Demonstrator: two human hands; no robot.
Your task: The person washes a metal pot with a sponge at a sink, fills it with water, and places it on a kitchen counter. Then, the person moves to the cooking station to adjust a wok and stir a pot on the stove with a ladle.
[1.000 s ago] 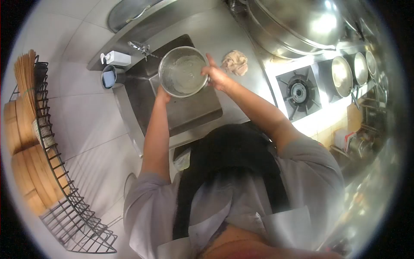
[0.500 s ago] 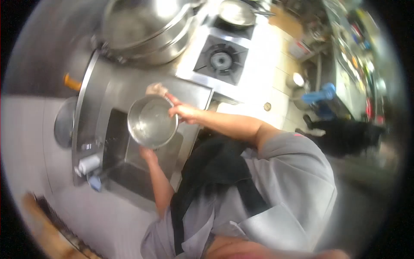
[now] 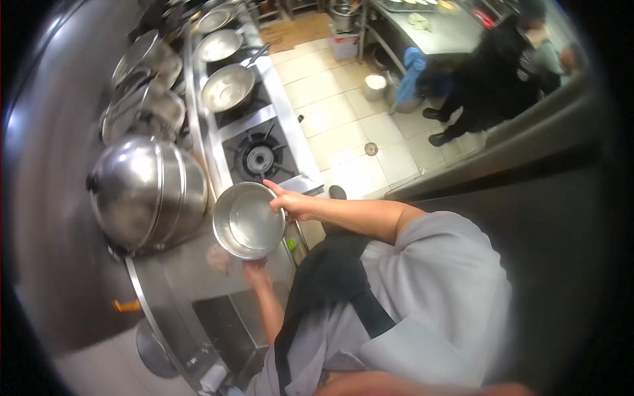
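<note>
A round steel pot point(image 3: 249, 221), seen from above, is held between my two hands and hides part of the counter and the burner's near corner. Clear liquid seems to lie inside it. My right hand point(image 3: 290, 203) is closed on its right side, with the index finger along the rim. Below the near edge my left hand point(image 3: 255, 272) supports it, fingers partly hidden underneath. A blurred pale cloth point(image 3: 218, 259) lies on the steel counter just left of my left hand.
Left stands a large domed steamer point(image 3: 148, 191). Ahead, a stove burner point(image 3: 259, 157) and pans point(image 3: 228, 88) line the range. The sink point(image 3: 231, 317) is at the bottom. A person in dark clothes point(image 3: 492, 72) stands by a worktable point(image 3: 442, 30) at the upper right.
The view has swung right, from the sink to the stove and floor. Both hands still hold the pot, which has moved from over the sink to beside the burner.
</note>
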